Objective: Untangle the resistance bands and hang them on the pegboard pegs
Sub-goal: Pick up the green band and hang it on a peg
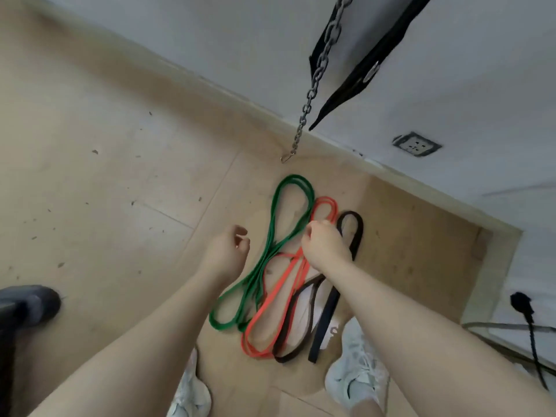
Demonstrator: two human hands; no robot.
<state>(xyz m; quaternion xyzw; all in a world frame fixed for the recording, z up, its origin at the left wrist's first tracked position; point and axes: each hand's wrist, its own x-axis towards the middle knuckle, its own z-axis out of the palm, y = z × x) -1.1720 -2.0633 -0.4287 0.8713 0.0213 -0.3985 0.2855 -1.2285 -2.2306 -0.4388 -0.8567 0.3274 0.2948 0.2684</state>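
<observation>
Three long resistance bands lie overlapping on the wooden floor by the wall: a green band (275,224) on the left, a red band (270,299) in the middle and a black band (350,224) on the right. They cross one another near the middle. My left hand (227,251) hovers just left of the green band, fingers loosely curled and holding nothing. My right hand (323,245) is curled into a fist over the upper loop of the red band. Whether it grips the band is hidden. No pegboard is in view.
A metal chain (316,76) and a black strap (349,79) hang in front of the white wall above the bands. A wall socket (416,143) sits low on the right. My pale shoes (358,371) stand beside the bands; a dark shoe (27,305) is at the left.
</observation>
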